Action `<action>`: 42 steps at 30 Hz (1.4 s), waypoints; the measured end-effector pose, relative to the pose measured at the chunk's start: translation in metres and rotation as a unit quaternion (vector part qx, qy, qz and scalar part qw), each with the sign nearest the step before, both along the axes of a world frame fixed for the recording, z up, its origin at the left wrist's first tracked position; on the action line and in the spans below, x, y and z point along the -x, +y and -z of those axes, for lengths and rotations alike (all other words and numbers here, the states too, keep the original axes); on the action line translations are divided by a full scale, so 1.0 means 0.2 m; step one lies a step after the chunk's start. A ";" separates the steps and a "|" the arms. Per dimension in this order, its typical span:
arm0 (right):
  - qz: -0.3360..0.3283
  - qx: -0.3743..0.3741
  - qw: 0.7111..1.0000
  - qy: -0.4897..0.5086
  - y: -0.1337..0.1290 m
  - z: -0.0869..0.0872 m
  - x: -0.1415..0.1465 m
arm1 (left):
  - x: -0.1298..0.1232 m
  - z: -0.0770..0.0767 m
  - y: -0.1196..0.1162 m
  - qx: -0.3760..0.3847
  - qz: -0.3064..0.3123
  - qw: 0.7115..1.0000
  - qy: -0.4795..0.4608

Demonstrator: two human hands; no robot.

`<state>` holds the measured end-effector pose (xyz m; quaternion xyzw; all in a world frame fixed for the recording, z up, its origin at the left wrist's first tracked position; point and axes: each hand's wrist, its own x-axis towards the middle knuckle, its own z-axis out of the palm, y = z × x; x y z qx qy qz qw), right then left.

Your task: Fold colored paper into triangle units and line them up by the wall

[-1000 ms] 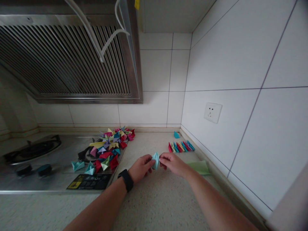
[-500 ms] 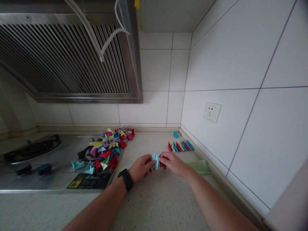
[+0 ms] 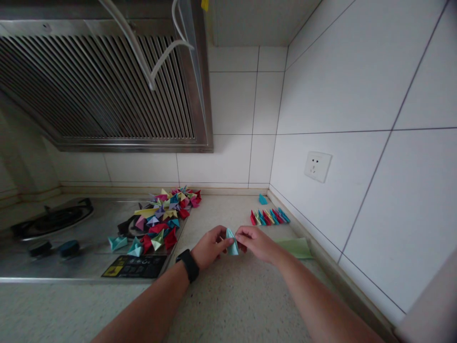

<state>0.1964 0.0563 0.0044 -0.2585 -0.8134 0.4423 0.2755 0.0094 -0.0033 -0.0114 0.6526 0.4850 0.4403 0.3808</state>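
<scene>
A light blue folded paper (image 3: 232, 245) is between my two hands, above the speckled counter (image 3: 228, 300). My left hand (image 3: 211, 247), with a black watch on its wrist, pinches the paper's left side. On the other side, the fingertips of my right hand (image 3: 254, 240) close on its right edge. To the left, many colourful folded paper pieces (image 3: 159, 216) are heaped over the stove's right burner. Beyond my right hand stands a row of slim folded papers (image 3: 269, 216), with one blue piece (image 3: 263, 199) behind it. Green paper (image 3: 295, 248) lies partly behind my right forearm.
A steel gas stove (image 3: 89, 267) with two knobs fills the left side. Above it hangs a slatted range hood (image 3: 124, 90) with a white hose or cable (image 3: 132, 43). A tiled wall with a socket (image 3: 318, 166) borders the counter on the right.
The light blue paper has tilted, its top now leaning left and its lower end right. Both hands keep their hold, and the view has shifted slightly.
</scene>
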 end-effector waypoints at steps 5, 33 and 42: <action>0.014 -0.041 0.998 -0.038 -0.01 0.01 0.00 | 0.01 0.00 0.00 -0.005 -0.001 1.000 0.001; 0.079 -0.111 0.991 -0.001 0.01 -0.03 -0.03 | 0.04 -0.02 0.03 -0.082 -0.033 0.995 -0.041; 0.071 -0.166 0.983 0.010 0.00 -0.03 -0.02 | 0.05 0.00 0.05 -0.084 -0.022 0.993 -0.084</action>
